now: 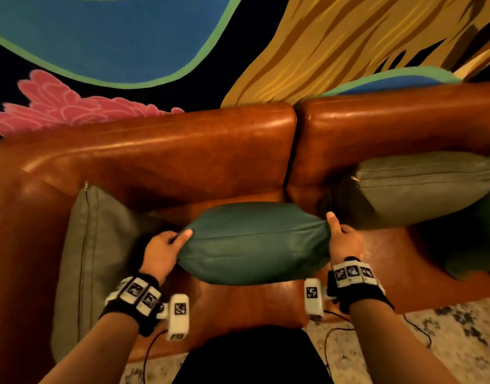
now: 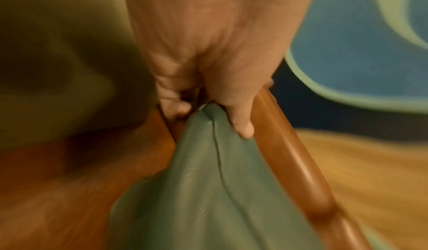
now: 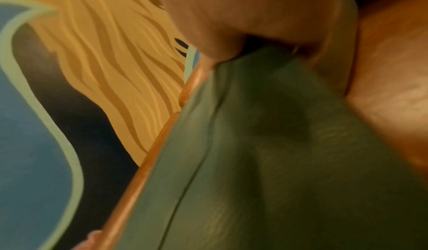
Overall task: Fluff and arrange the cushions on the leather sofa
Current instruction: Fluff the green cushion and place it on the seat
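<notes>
A teal leather cushion (image 1: pixel 255 242) (image 2: pixel 208 190) (image 3: pixel 266 153) hangs between my hands, just above the seat of the brown leather sofa (image 1: pixel 183 151). My left hand (image 1: pixel 166 245) (image 2: pixel 208 71) pinches its left corner, thumb on top. My right hand (image 1: pixel 339 236) (image 3: pixel 243 21) grips its right corner, thumb upright. A grey-green cushion (image 1: pixel 94 253) leans against the left armrest. Another grey-green cushion (image 1: pixel 421 184) rests against the right backrest.
A dark teal cushion (image 1: pixel 476 236) lies at the far right of the seat, partly out of view. A painted mural wall (image 1: pixel 127 37) rises behind the sofa. A patterned rug (image 1: pixel 446 336) covers the floor in front. Cables hang from my wrist cameras.
</notes>
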`<state>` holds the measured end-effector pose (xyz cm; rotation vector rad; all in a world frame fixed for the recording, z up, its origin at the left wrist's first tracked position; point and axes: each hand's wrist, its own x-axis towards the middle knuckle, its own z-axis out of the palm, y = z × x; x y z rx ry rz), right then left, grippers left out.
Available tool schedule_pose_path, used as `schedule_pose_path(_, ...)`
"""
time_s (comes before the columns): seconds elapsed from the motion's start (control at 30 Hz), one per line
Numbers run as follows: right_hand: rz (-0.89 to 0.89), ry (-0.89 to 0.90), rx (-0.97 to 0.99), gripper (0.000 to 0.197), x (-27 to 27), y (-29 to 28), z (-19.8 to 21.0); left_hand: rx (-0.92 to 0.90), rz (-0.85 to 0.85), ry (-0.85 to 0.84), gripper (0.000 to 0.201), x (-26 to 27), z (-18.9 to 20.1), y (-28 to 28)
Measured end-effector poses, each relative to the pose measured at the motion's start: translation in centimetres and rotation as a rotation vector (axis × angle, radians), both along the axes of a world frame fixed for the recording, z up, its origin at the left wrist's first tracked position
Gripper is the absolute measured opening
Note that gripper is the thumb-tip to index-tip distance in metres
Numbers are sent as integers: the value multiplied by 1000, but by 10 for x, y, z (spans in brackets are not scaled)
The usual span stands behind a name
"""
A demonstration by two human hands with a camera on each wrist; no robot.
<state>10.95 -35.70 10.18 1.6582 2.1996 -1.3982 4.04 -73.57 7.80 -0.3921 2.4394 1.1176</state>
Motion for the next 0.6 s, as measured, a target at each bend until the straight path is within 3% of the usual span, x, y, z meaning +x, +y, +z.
schedule_pose_path(0.07, 110, -14, 424, 23, -10, -6, 0, -30, -25, 44, 36, 5, -1, 21)
schedule_pose_path(0.13, 405, 196, 710, 28, -20, -39, 3, 0, 3, 108, 35, 10, 2, 46)
schedule_pose_path(0.2, 721, 461, 463, 36, -31, -105, 14, 34, 37, 130, 34, 12, 9, 67)
schedule_pose_path(0.3, 1054, 477, 75, 47, -32, -184, 9, 121, -15, 137, 23, 17, 12, 85)
schedule_pose_path(0.37, 1196, 415, 140, 57, -30, -193, -16, 63, 0, 146, 21, 17, 12, 83)
schedule_pose_path(0.47, 1310, 314, 503, 57, -34, -163, -50, -28, 15, 204, 30, 15, 15, 80)
schedule_pose_path(0.6, 1192, 126, 698, 52, -39, -120, -63, -56, 48, 218, 32, 4, 14, 81)
